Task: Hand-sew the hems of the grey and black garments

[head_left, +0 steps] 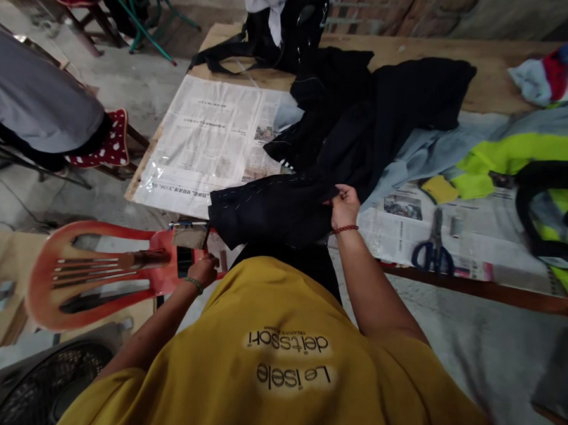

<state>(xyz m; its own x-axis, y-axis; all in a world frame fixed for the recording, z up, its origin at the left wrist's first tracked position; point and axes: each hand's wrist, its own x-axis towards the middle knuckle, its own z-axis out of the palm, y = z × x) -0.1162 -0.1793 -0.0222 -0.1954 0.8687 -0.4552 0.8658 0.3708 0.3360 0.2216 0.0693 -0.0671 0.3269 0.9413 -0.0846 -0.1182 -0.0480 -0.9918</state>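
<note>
Dark navy garment pieces (pixel 289 206) with white basting stitches hang over the table's front edge, in front of my body. My right hand (pixel 345 207), with a red braided bracelet at its wrist, pinches the edge of this cloth. Down on the left, my left hand (pixel 203 270) is over the seat of a red plastic chair (pixel 164 244), its fingers curled; what is in them, if anything, is hidden. Right by it on the chair are a small brownish box (pixel 190 235) and a dark flat object (pixel 184 261). More black clothing (pixel 414 92) lies heaped behind the garment.
Newspaper (pixel 197 138) covers part of the wooden table. Blue-handled scissors (pixel 433 252), a yellow piece (pixel 440 189) and neon-yellow clothing (pixel 530 149) lie to the right. A black bag (pixel 286 32) stands at the back. A person in grey (pixel 37 92) sits at the left.
</note>
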